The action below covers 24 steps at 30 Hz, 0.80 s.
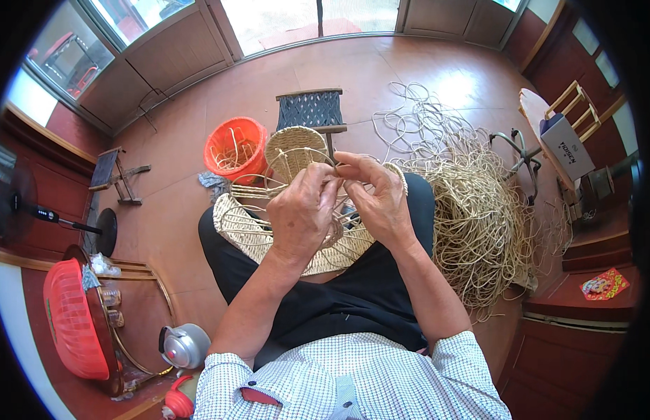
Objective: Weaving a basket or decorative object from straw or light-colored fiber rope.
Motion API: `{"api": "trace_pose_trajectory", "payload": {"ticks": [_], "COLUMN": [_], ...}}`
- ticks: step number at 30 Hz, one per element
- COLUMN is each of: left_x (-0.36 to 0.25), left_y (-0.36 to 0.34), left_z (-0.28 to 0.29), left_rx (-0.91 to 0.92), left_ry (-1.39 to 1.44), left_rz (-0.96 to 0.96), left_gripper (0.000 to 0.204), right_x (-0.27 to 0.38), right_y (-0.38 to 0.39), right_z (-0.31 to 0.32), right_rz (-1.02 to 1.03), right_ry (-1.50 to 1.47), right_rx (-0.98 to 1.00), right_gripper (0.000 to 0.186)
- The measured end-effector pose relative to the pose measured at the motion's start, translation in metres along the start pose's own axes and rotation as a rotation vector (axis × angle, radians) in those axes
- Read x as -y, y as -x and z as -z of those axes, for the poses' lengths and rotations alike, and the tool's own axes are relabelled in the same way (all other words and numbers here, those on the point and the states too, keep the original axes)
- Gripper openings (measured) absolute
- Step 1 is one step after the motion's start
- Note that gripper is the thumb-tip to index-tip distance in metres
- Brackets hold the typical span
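My left hand (299, 208) and my right hand (379, 203) meet in front of me, thumbs and fingertips pinched together. A thin strand of pale cord (312, 150) arcs into the fingertips; its end is hidden there. Beneath my hands, a pale woven basketwork piece (249, 236) lies curved across my lap, with loose strands crossing its open middle. Just beyond my left hand stands a round woven part (277, 145). It looks joined to the lap piece, but my hands hide where they meet.
To my right on the floor sits a big tangled heap of cord (479, 217). An orange bucket (214, 134) with cord pieces stands front left, beside a dark webbed stool (311, 110). At lower left are a kettle (187, 346) and a red plastic basket (69, 315).
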<state>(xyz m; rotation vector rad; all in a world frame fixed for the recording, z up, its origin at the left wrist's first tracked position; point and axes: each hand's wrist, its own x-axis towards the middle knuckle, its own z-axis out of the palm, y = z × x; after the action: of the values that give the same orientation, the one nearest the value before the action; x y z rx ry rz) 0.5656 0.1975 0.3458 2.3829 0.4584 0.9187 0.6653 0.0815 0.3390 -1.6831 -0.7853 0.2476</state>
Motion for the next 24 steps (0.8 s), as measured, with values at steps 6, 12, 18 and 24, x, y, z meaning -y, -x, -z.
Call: {"api": "trace_pose_trajectory", "payload": {"ticks": [6,12,18,24], "left_x": [0.012,0.003,0.011,0.029], "left_y": [-0.001,0.002,0.019,0.026], "left_z": [0.011,0.012,0.03,0.062], "left_rx": [0.029,0.095,0.084,0.144], "left_ry": [-0.128,-0.229,-0.032,0.052], "left_rz": [-0.146,-0.235,-0.243,0.017], "left_gripper": [0.012,0.011,0.012,0.015], "right_x": [-0.004,-0.009,-0.02,-0.014], "right_y": [0.0,0.0,0.003,0.009], "right_z": [-0.006,-0.012,-0.017,-0.024], "right_rz": [0.03,0.109,0.169,0.146], "right_ry": [-0.043,0.0,0.027,0.033], "right_rx": [-0.01,-0.09,-0.167,-0.208], "right_gripper": [0.044,0.039,0.04,0.038]}}
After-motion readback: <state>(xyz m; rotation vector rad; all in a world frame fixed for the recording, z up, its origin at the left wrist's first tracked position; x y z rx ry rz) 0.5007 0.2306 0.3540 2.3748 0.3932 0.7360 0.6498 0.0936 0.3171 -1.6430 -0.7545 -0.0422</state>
